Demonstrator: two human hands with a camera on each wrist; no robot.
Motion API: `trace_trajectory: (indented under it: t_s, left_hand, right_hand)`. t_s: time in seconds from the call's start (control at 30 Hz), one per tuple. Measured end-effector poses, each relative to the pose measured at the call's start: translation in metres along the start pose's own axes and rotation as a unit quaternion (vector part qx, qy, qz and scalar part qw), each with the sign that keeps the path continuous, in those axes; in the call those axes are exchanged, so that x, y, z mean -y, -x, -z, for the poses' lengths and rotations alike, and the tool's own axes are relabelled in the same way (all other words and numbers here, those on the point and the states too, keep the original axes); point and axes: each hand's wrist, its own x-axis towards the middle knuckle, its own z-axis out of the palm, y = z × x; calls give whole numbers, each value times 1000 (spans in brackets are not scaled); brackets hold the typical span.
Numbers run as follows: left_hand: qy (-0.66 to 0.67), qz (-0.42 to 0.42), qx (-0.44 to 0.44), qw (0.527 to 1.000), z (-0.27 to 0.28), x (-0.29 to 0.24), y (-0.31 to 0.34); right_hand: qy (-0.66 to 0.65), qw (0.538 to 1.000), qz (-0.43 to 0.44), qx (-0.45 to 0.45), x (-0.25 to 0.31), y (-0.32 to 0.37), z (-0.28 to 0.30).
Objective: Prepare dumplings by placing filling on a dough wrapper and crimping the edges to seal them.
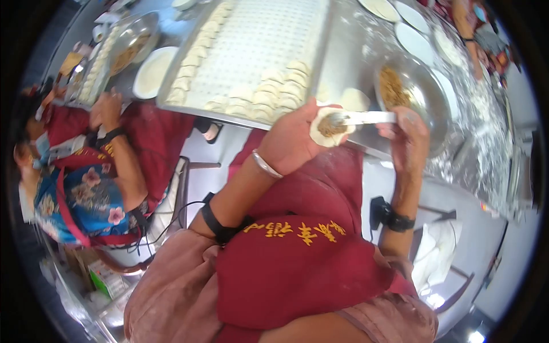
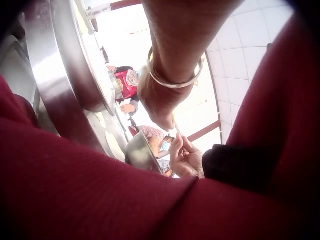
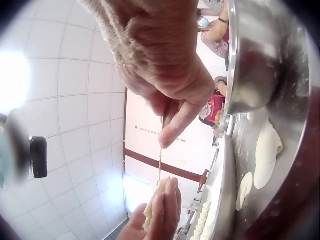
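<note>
On the fingers of my left hand (image 1: 294, 140) lies a round dumpling wrapper (image 1: 316, 136), held palm up. A brown mound of filling (image 1: 329, 126) sits in its middle. My right hand (image 1: 409, 134) grips a flat pale spatula (image 1: 373, 118) by one end, its other end touching the filling. Seen from the right wrist, the thin edge of the spatula (image 3: 160, 166) runs from pinched fingers down to the wrapper (image 3: 156, 197), which my left hand (image 3: 167, 212) holds between thumb and fingers. The left wrist view hides the filling.
A large tray (image 1: 246, 51) bears rows of folded dumplings (image 1: 266, 100). Loose wrappers (image 1: 354, 100) lie beside a steel bowl (image 1: 428, 91) of brown filling. White plates (image 1: 413, 43) stand farther back on the floury table. Another person (image 1: 91, 188) sits at the left near a second bowl (image 1: 143, 34).
</note>
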Motion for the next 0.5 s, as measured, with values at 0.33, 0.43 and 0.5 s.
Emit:
trace_trajectory:
  t_s: [0.33, 0.43, 0.5]
  left_hand:
    - [72, -110, -37, 991, 28, 59, 4]
    - [269, -21, -85, 959, 9, 39, 11]
    - [256, -50, -88, 961, 12, 36, 13]
  right_hand:
    - [696, 642, 294, -131, 15, 8, 59]
    - [712, 589, 377, -70, -20, -14, 76]
    - [713, 567, 405, -77, -31, -14, 68]
